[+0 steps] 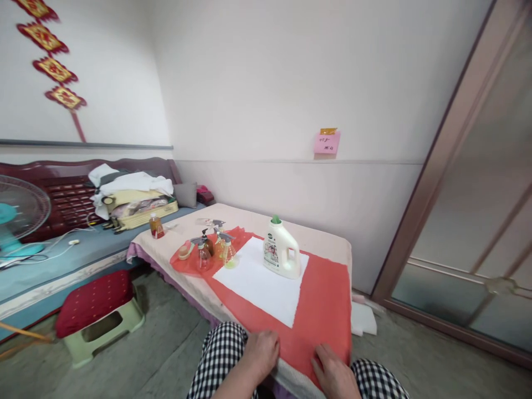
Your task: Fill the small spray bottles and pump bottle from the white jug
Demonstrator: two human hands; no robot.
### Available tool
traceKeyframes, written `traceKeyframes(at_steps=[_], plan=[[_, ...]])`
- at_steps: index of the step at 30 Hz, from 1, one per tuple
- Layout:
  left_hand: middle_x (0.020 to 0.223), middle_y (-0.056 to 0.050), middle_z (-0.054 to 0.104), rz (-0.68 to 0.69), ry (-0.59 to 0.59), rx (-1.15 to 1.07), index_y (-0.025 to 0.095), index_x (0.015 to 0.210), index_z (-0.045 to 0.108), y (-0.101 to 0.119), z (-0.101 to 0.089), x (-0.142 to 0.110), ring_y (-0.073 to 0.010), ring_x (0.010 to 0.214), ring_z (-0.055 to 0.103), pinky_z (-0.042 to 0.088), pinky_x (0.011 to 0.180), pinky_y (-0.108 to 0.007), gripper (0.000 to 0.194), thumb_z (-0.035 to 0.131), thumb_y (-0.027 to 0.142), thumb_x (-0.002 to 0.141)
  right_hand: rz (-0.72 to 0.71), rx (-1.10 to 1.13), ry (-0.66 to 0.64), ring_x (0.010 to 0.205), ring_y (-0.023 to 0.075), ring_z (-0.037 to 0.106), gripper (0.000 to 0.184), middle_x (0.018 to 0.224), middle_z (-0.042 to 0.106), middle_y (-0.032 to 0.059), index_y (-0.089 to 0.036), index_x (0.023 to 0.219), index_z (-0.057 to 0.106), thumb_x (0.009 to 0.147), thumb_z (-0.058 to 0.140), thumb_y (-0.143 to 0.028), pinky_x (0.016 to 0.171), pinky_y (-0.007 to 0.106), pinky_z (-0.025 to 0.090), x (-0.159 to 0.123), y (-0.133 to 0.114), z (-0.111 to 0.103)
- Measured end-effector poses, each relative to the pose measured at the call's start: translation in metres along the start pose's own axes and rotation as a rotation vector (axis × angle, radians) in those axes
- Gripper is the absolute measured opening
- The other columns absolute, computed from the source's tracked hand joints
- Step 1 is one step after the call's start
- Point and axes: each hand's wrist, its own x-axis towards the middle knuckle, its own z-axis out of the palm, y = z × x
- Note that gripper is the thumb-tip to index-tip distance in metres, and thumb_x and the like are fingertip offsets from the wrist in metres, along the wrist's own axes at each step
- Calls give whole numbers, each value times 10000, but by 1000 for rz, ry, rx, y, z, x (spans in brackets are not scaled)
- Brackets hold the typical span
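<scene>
My left hand [261, 353] rests at the near edge of a red cloth [326, 299], its fingers loosely bent and holding nothing that I can see. On the same cloth, to the right, lie the fingers of my right hand [333, 370], slightly apart and free of any object. Beyond both hands a white sheet [257, 282] is spread over the red cloth. Upright on its far right part stands a cream detergent jug [279, 249] with a green cap and a handle; neither hand touches it.
Left on the table [195, 288] are several spray and pump bottles [203, 257], with a brush [185, 250] beside them. An amber bottle [157, 226] stands at the far left corner. A red-topped stool [97, 302] and a fan [16, 213] are further left; a glass door [469, 221] is right.
</scene>
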Motion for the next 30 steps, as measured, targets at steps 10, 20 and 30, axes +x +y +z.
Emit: traceKeyframes(at_steps=[10, 20, 30], plan=[[1087, -82, 666, -11, -17, -40, 221, 1042, 644, -3, 10, 3, -235, 1007, 626, 457, 874, -337, 269, 418, 276, 906, -7, 28, 37, 720, 184, 696, 230, 824, 694, 48, -230, 796, 587, 902, 383, -230, 571, 246, 455, -1, -2, -2], [1094, -83, 655, -20, -31, -50, 222, 1046, 633, -1, 7, 1, -238, 1007, 623, 453, 872, -344, 259, 418, 247, 904, 0, 7, 35, 729, 167, 688, 246, 806, 682, 33, -231, 795, 575, 920, 363, -221, 574, 234, 428, -1, -6, -5], [1101, -78, 655, -15, -34, -42, 226, 1049, 628, -1, 8, 2, -234, 1006, 621, 453, 870, -341, 262, 413, 233, 899, -11, -15, 28, 713, 161, 691, 222, 818, 675, 16, -232, 810, 581, 915, 387, -204, 561, 232, 418, -1, -6, -3]])
